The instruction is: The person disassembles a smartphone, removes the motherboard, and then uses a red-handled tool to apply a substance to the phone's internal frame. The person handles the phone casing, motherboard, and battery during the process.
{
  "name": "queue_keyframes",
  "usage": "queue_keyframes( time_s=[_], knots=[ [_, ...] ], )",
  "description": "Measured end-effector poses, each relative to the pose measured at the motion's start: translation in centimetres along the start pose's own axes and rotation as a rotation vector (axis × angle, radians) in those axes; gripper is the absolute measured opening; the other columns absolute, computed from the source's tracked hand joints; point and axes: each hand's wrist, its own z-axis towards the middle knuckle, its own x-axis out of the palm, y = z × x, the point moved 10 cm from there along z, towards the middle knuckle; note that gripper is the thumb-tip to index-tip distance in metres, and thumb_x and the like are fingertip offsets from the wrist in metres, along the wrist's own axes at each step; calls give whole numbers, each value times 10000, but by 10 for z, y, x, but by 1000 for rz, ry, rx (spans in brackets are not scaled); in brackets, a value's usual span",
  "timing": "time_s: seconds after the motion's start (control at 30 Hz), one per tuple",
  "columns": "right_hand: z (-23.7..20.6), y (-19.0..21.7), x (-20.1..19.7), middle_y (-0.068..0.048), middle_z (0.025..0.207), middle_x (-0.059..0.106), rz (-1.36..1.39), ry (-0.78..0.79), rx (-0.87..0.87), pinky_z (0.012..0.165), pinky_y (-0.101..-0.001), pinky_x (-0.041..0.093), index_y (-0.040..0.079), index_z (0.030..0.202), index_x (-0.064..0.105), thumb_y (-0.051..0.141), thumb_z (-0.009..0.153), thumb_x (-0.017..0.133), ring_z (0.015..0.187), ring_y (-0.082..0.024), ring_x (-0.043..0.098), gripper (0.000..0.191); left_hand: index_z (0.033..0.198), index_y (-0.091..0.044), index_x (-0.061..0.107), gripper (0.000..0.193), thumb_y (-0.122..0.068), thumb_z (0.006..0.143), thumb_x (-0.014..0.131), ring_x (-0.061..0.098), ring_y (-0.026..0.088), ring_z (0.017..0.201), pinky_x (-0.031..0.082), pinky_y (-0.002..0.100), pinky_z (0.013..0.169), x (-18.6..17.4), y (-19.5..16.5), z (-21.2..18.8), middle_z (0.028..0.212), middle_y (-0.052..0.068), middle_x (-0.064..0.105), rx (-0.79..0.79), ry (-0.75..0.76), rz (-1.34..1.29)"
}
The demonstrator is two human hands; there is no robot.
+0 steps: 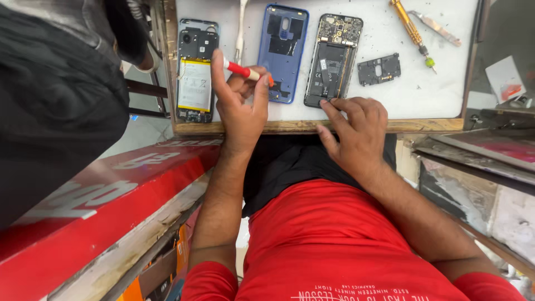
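My left hand (239, 108) is closed around a red and white pen-like tool (241, 69), held just above the lower corner of a blue phone back cover (282, 50). My right hand (356, 131) rests at the near edge of the white work surface (429, 95), its fingertips touching the bottom end of an opened phone body (332, 58) with its circuit board exposed. A second opened phone (196, 72) with a white battery lies to the left of my left hand.
A small black inner cover plate (379, 68), a yellow screwdriver (411, 30) and metal tweezers (437, 28) lie at the right of the surface. A white cable (241, 28) runs between the phones. A person in dark clothes (56, 95) stands at left beside a red board (100, 195).
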Motion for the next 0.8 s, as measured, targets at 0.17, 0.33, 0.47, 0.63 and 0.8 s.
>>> queue_keyframes(
  time_s=[0.17,0.33,0.47,0.63,0.8],
  knots=[
    [-7,7,5,-56,1341,576,-49,2,35,1095,-568,388,138,1367,702,315,914,856,1237,-294,513,510,1618,-90,114,783,83,1084,660,758,181,982,655,280,887,9,2,7,1098,138,717,94,42,105],
    [-8,8,6,-55,1346,570,-66,8,74,1122,-593,374,166,1363,707,346,921,850,1254,-305,509,498,1616,-103,107,779,87,1092,652,762,177,996,662,279,910,13,2,7,1089,116,717,98,79,135],
    [-10,7,7,-55,1362,555,-75,35,77,1141,-596,369,188,1376,711,368,952,835,1278,-305,496,477,1610,-125,125,769,90,1096,655,764,174,991,671,274,916,17,-3,7,1068,113,710,127,111,162],
    [-13,8,7,-62,1370,545,-93,37,58,1142,-611,358,228,1362,723,401,963,822,1291,-309,484,446,1608,-123,123,780,89,1089,665,746,187,976,656,288,914,17,-7,2,1074,138,703,108,98,50],
    [-15,8,7,-63,1373,549,-93,50,64,1147,-611,354,227,1357,725,421,968,821,1298,-309,483,445,1593,-103,98,797,76,1080,681,742,189,981,635,290,902,12,-17,-7,1051,132,718,135,56,127]
  ],
)
